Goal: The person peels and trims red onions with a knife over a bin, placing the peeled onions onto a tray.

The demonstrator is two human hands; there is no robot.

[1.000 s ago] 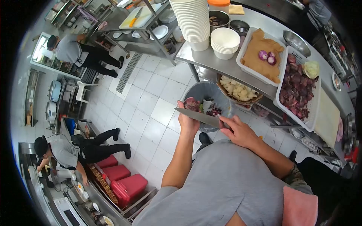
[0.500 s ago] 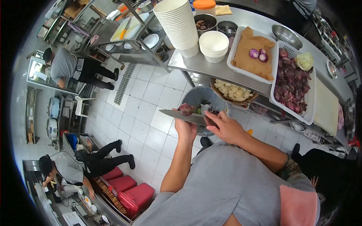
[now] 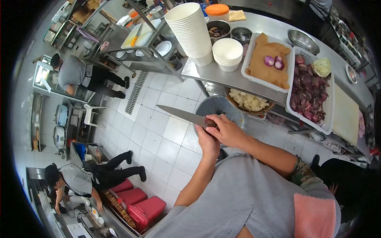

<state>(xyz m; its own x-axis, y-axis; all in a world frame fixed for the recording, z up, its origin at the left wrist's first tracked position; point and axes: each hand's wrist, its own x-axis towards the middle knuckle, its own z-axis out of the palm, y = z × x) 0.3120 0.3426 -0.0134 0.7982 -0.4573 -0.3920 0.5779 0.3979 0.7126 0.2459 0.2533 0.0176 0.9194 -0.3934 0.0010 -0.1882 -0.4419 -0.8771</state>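
Cupping a dark red onion (image 3: 210,123) from beneath, your left hand (image 3: 209,143) grasps it at the centre of view, while your right hand (image 3: 229,132) closes over its top and the hidden handle of the kitchen knife (image 3: 178,114), whose blade points to 10 o'clock. Two glossy, peeled-looking onions (image 3: 274,62) sit on brown cloth (image 3: 262,51) in a white tray at 1 o'clock; judging by the heaped purple onions (image 3: 308,92) in the perforated crate (image 3: 330,115) at 2 o'clock, far more are left than done. A grey bin (image 3: 235,115) opens beneath your hands, partly covered by them. The wicker basket (image 3: 239,106) crowds its right side, below the steel desk (image 3: 222,77). Co-workers stand at 10 (image 3: 72,72) and 8 o'clock (image 3: 72,180), well apart.
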